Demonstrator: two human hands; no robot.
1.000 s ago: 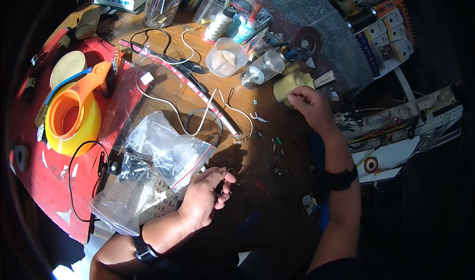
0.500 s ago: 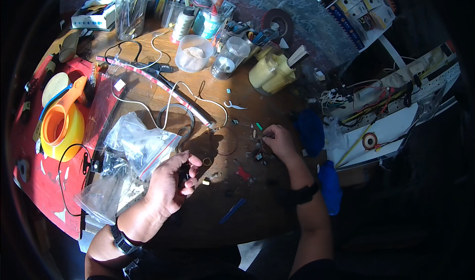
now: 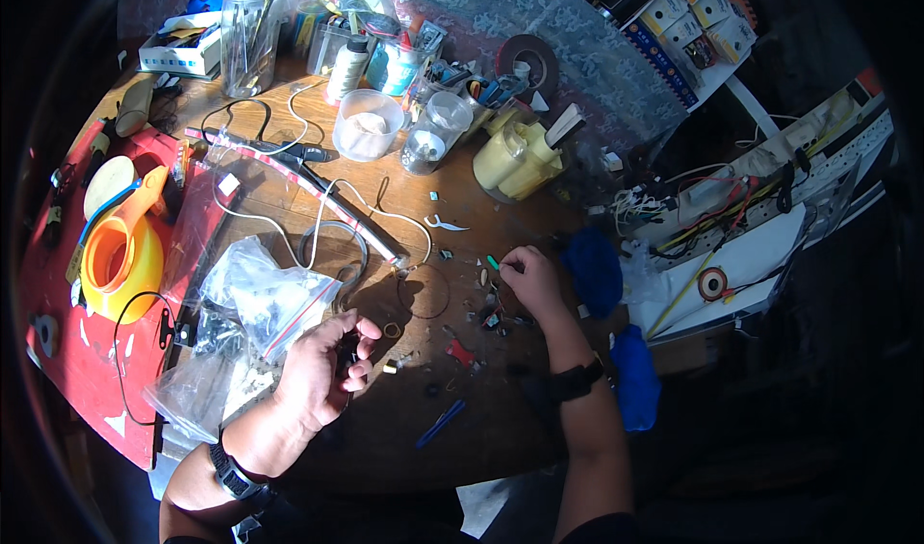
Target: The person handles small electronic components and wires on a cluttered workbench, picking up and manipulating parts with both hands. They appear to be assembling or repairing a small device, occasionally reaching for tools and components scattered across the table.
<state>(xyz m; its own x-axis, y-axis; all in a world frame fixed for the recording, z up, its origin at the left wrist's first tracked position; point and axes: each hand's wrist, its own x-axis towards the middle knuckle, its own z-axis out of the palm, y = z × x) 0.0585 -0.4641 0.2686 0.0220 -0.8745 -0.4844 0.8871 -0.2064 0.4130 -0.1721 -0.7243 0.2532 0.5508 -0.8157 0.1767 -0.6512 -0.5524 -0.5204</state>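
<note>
My left hand (image 3: 322, 366) is curled, palm up, around a small dark object (image 3: 349, 354), mostly hidden by the fingers. The right hand (image 3: 527, 277) reaches low over the wooden table, its fingertips pressed together right beside a small green piece (image 3: 493, 262). Whether they touch it or pinch something else I cannot tell. Near that hand lie a pale oval bit (image 3: 483, 278) and a cluster of small dark parts (image 3: 493, 319). Between my hands are a red piece (image 3: 461, 353), a small brass-coloured ring (image 3: 392, 330) and a short cream cylinder (image 3: 390, 367).
Clear zip bags (image 3: 265, 289) lie beside my left hand. Behind them runs a pink-and-white strip (image 3: 337, 202) with a white cord. Tubs, including a clear cup (image 3: 368, 126), and a yellow holder (image 3: 515, 162) stand at the back. A blue tool (image 3: 441, 423) lies in front; an orange-yellow container (image 3: 123, 265) is left.
My right hand has moved from over the dark parts to the green piece. The left hand stays curled around its dark object. The whole view has shifted slightly.
</note>
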